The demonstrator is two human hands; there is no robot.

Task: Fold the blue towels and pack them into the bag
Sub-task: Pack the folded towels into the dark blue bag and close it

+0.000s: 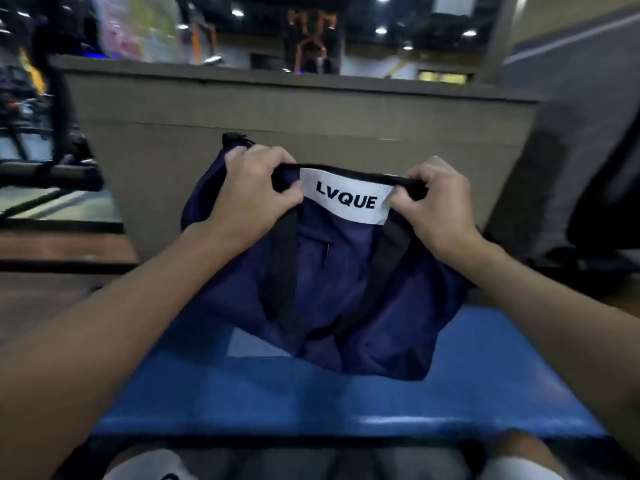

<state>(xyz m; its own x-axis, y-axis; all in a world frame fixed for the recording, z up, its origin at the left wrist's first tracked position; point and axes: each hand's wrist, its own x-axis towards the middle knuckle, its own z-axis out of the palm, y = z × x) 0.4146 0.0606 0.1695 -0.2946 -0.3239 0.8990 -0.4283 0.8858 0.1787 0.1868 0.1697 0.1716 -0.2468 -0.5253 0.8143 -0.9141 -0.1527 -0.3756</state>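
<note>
A navy duffel bag (pixel 332 292) with black straps and a white "LVQUE" label stands on a blue bench (pixel 277 393) in front of me. My left hand (pixel 256 192) grips the bag's top edge at the left of the label. My right hand (pixel 436 202) grips the same top edge at the right of the label. Both hands have their fingers curled round the black rim. The bag's inside is hidden and no blue towel shows.
A grey-brown low wall (pixel 277 109) rises right behind the bag. A dark seat or machine (pixel 588 188) stands at the right, and gym equipment (pixel 38 140) at the left. My knees (pixel 519 462) show below the bench's front edge.
</note>
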